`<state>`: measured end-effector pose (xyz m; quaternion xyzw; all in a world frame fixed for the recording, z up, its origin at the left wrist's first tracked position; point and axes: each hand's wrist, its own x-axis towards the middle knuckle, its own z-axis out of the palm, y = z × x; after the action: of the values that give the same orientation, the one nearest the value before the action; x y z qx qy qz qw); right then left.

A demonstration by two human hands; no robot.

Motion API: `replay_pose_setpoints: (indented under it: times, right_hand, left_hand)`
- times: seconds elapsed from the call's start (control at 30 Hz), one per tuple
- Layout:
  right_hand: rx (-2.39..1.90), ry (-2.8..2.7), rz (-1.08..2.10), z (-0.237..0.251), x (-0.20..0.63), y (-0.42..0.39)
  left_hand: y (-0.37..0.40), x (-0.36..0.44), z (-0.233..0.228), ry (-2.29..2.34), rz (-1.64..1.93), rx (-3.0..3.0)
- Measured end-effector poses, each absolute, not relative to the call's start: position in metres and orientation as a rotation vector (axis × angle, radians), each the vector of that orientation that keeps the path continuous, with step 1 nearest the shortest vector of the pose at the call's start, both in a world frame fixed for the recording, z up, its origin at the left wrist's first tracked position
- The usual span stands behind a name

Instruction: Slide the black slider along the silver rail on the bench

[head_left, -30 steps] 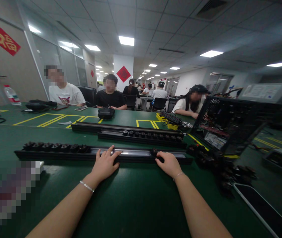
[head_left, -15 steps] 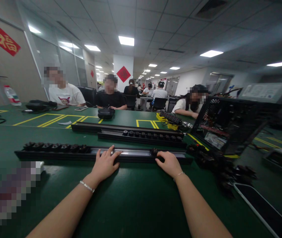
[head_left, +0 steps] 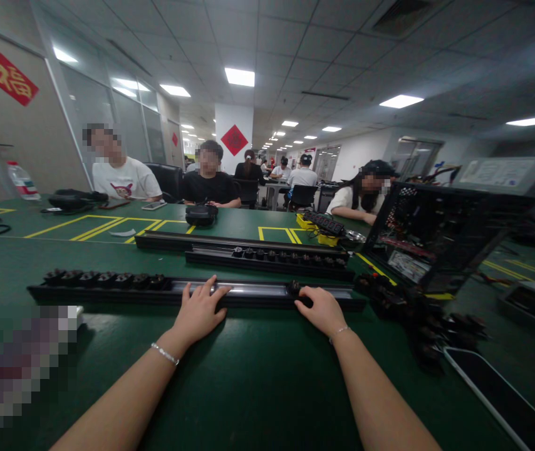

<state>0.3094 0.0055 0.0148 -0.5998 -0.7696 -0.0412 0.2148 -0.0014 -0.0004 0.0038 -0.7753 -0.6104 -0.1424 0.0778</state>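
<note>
A long black rail (head_left: 249,300) with a shiny inner channel lies crosswise in front of me. Several small black modules (head_left: 106,280), which look like power sockets, line its left part. My left hand (head_left: 202,307) rests on the rail's middle with fingers spread over the channel. Farther right, my right hand (head_left: 320,308) has its fingers curled at a single black module (head_left: 293,287) standing in the channel. Thumb and fingertips close against that module's right side, partly hiding it.
Behind are a second rail with modules (head_left: 267,266) and another long black rail (head_left: 168,240). An open computer case (head_left: 436,238) stands right, near a pile of dark modules (head_left: 418,319) and a phone (head_left: 502,401). A pixelated object (head_left: 18,369) lies left. People sit across the table.
</note>
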Motion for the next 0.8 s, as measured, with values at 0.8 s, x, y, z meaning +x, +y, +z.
replay_pose_setpoints:
  times: [0.8]
  right_hand:
    - [-1.941, -1.665, -0.096, 0.008, 0.272, 0.021]
  left_hand:
    - [0.0, 0.001, 0.002, -1.836, -0.451, -2.304]
